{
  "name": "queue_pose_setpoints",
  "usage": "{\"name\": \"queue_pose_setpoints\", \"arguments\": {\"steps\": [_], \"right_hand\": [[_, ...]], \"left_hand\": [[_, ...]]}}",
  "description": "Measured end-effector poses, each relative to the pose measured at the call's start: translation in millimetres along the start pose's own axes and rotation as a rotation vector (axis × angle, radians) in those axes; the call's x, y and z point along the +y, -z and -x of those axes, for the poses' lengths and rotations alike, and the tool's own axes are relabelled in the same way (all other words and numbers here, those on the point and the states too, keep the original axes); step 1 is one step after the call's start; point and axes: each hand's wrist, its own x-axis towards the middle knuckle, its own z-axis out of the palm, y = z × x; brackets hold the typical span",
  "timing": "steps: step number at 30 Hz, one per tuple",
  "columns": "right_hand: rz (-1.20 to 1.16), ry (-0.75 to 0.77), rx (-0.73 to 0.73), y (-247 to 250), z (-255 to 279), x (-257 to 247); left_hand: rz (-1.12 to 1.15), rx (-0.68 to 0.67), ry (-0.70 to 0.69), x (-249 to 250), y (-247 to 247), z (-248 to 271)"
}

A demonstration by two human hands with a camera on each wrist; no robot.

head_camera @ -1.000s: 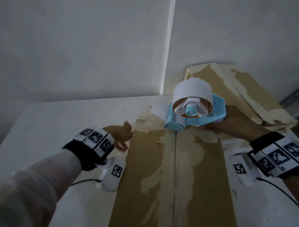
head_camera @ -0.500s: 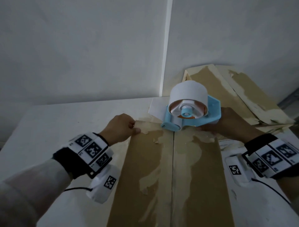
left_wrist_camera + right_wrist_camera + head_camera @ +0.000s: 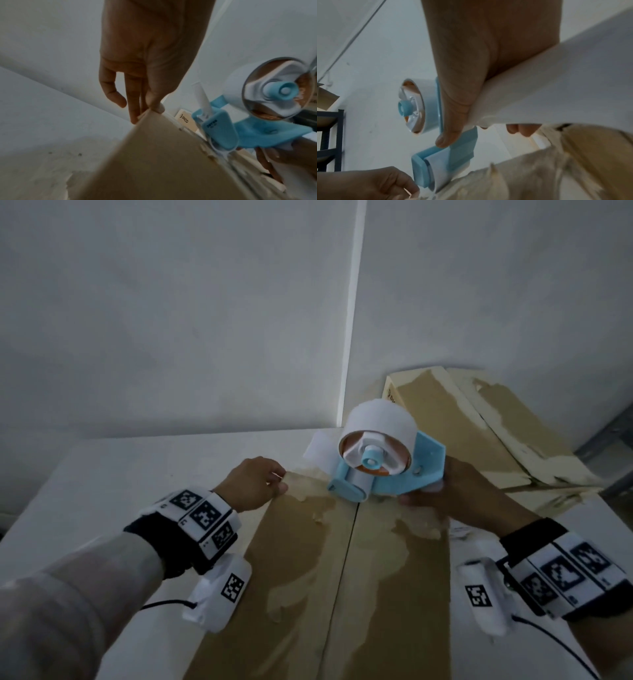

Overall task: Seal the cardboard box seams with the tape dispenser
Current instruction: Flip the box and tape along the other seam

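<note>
A brown cardboard box (image 3: 301, 570) with torn paper patches lies lengthwise before me, its centre seam (image 3: 346, 563) running away from me. My right hand (image 3: 455, 498) grips the white handle of the blue tape dispenser (image 3: 387, 474), which carries a white tape roll (image 3: 380, 422). The dispenser's front end (image 3: 219, 129) rests on the far end of the seam. My left hand (image 3: 253, 487) pinches the box's far left corner (image 3: 150, 112) between thumb and fingers. In the right wrist view the tape (image 3: 440, 174) runs down from the dispenser onto the box.
The box lies on a white table (image 3: 144, 474) in a corner of white walls. More torn cardboard boxes (image 3: 486, 433) are stacked at the back right. A dark metal shelf (image 3: 329, 138) shows in the right wrist view.
My left hand moved right to the box's far left corner and took hold of it. The dispenser lowered slightly onto the far end of the seam.
</note>
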Motion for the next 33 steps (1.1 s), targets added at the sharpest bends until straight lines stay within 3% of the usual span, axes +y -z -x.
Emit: {"name": "queue_pose_setpoints", "arguments": {"steps": [7,13,18,23,27,30,33], "right_hand": [[0.002,-0.016,0.038,-6,20,16],[-0.104,0.054,0.045,-13,27,14],[-0.207,0.157,0.003,-47,25,-1],[-0.198,0.169,0.043,-73,17,-9],[-0.199,0.142,0.036,-76,20,-8],[-0.187,0.114,0.023,-72,22,-7],[-0.123,0.116,0.027,-68,21,-7]], "left_hand": [[-0.137,0.001,-0.007,6,-6,4],[-0.144,-0.207,0.090,15,-20,16],[-0.262,-0.007,0.125,-10,0,24],[-0.402,0.011,0.176,-18,18,25],[-0.572,-0.090,0.035,-6,0,30],[-0.497,-0.212,0.074,5,-17,41],[-0.378,-0.194,0.123,1,-22,42]]}}
